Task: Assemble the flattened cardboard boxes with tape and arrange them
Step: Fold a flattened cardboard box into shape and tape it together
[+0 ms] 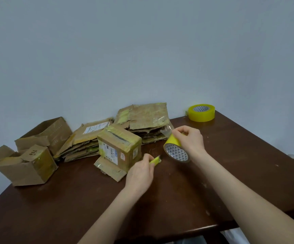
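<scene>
At centre frame the right hand [188, 138] grips a yellow tape roll [175, 148], pinching its loose end up, likely to keep it free. The left hand [141, 171] is closed around a small yellow cutter [155, 161] (probably for trimming), just beside the half-taped box [119, 148].

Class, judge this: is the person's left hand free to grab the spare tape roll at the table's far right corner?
Probably not: the left hand holds a small yellow object, and the spare tape roll sits beyond the right hand.
</scene>
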